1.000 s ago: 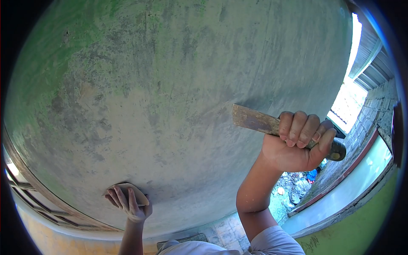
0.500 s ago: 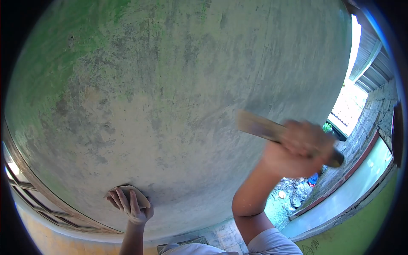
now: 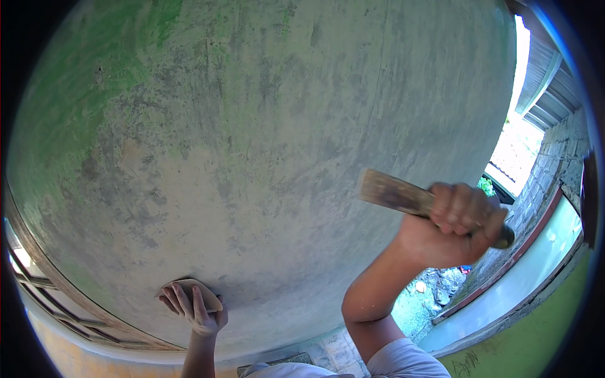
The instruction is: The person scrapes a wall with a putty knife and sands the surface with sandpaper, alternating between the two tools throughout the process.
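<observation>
My right hand (image 3: pixel 463 217) is wrapped round a putty knife (image 3: pixel 397 192), raised in front of the wall. Its flat, stained blade points left, and the dark handle end sticks out below the fist. Low on the left, my left hand (image 3: pixel 196 309) grips a thin, pale tan flat piece with a curved edge (image 3: pixel 205 295) against the wall, fingers spread over its face. Grey patches and worn green paint cover the wall (image 3: pixel 265 157) before me.
A wooden-framed window (image 3: pixel 63 302) lies at the lower left. To the right are a block wall (image 3: pixel 535 179), a metal roof (image 3: pixel 548 88) and a pale panel in a reddish frame (image 3: pixel 510 290). Rubble (image 3: pixel 441 286) covers the ground beyond the wall's edge.
My right hand and the putty knife have shifted slightly right and down, and are less blurred. My left hand stays in place with its flat piece.
</observation>
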Motion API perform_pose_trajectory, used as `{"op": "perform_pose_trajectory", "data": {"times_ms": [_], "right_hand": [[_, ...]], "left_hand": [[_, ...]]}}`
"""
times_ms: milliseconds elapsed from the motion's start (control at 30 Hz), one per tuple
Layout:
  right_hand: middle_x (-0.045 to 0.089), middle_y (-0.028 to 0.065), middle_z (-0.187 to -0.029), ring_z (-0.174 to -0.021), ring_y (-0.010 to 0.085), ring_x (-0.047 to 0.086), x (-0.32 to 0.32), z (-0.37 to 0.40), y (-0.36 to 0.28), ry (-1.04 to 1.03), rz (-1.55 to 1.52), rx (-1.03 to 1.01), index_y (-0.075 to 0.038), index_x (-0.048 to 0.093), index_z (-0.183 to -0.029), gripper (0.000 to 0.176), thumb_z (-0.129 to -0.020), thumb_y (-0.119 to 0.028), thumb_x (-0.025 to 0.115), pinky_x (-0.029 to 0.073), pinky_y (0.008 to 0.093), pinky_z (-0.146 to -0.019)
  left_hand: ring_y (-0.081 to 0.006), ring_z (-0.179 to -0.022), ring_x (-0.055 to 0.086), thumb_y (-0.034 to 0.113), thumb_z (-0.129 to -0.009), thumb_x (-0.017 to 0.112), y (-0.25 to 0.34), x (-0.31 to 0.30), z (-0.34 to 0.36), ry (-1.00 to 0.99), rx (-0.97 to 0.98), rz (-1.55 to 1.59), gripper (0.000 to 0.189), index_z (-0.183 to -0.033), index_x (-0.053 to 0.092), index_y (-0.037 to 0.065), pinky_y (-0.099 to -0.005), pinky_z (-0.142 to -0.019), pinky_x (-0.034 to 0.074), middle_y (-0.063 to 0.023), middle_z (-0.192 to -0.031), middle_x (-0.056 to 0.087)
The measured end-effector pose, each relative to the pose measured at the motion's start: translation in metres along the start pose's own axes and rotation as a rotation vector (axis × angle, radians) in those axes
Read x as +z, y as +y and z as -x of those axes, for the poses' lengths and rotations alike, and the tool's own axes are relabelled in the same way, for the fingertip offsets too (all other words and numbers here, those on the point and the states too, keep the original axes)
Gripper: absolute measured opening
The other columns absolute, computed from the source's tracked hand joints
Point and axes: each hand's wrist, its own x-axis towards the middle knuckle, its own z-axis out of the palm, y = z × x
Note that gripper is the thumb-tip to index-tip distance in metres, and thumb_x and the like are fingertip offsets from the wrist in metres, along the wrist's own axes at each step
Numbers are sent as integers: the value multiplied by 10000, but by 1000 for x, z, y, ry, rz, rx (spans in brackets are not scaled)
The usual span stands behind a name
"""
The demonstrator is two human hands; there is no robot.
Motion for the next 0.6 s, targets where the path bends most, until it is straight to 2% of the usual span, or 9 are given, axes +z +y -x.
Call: {"op": "perform_pose_trajectory", "data": {"times_ms": [100,167,200,233,300,333,367,433,600], "right_hand": [[356,-8,-554,-441,88,318,-1,-1,8,21,-34,-82,-140,388,-771,260,-1001,-211,292,288,249,-412],[328,-7,-545,-454,91,299,7,5,30,31,-1,97,-131,334,-633,358,-982,-212,330,298,229,-451],[327,-9,-550,-453,90,293,8,3,28,15,7,106,-129,326,-625,367,-983,-211,325,299,230,-447],[327,-9,-550,-453,90,293,7,3,22,16,10,106,-129,326,-625,367,-983,-211,325,299,230,-447],[359,-11,-564,-441,85,315,4,2,6,18,-5,-5,-139,376,-759,277,-1003,-235,287,287,248,-417],[356,-18,-569,-443,80,312,5,-1,0,20,-11,-70,-147,379,-766,263,-1001,-232,297,285,244,-419],[356,-18,-569,-443,80,312,6,2,7,19,-14,-68,-147,379,-766,263,-1001,-232,297,285,244,-419],[337,-14,-557,-453,88,307,9,8,29,24,-42,84,-137,350,-664,338,-989,-227,334,276,239,-441],[346,-14,-551,-454,86,317,8,4,11,23,30,68,-139,368,-704,312,-997,-238,321,286,248,-443]], "left_hand": [[-491,-1355,147,328,-854,524,-1,0,1,-8,-3,-3,596,-1344,371,26,-633,-1065,42,-273,-1457,226],[-493,-1354,147,333,-856,521,-1,-1,-1,-4,11,-10,597,-1346,369,27,-632,-1066,43,-271,-1458,228],[-493,-1354,147,333,-856,521,0,0,0,-5,13,-7,597,-1346,369,27,-632,-1066,43,-271,-1458,228],[-491,-1355,147,335,-858,517,-1,-1,2,-12,1,-3,594,-1346,371,28,-632,-1066,43,-269,-1458,229],[-489,-1356,148,338,-861,514,-2,1,4,-15,-11,3,592,-1345,373,29,-633,-1065,43,-268,-1458,230],[-486,-1356,149,339,-862,513,-2,1,6,-18,-8,0,590,-1345,375,30,-633,-1065,44,-269,-1457,233],[-484,-1357,150,340,-863,512,-3,0,8,-24,-6,-5,588,-1345,378,31,-634,-1065,45,-269,-1455,235],[-481,-1358,150,344,-863,513,-4,1,8,-18,0,-9,591,-1346,378,32,-633,-1065,47,-269,-1455,237],[-478,-1360,148,348,-863,514,-1,0,1,-6,-3,-13,596,-1348,376,31,-632,-1066,52,-270,-1453,241]]}}
